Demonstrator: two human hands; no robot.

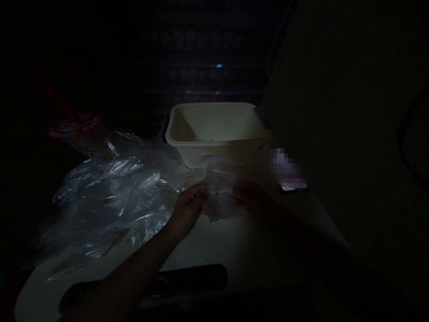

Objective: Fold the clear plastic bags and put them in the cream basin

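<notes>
Between my two hands, above the table, a small clear plastic bag (221, 197) hangs in front of the basin. My left hand (188, 208) pinches its left edge, thumb and fingers pressed together. On the other edge my right hand (250, 197) grips it too, though deep shadow hides most of that hand. To the left lies a loose heap of crinkled clear plastic bags (117, 192), close to my left hand. Just beyond the held bag stands a cream plastic basin (214, 152); its bottom is hidden from here.
On the pale table (208, 246), a long dark strip (191, 278) lies near the front edge, partly under my left forearm. A blurred-out item (288, 172) sits at the right. A container with a red patterned top (73, 125) and a red stick stands back left.
</notes>
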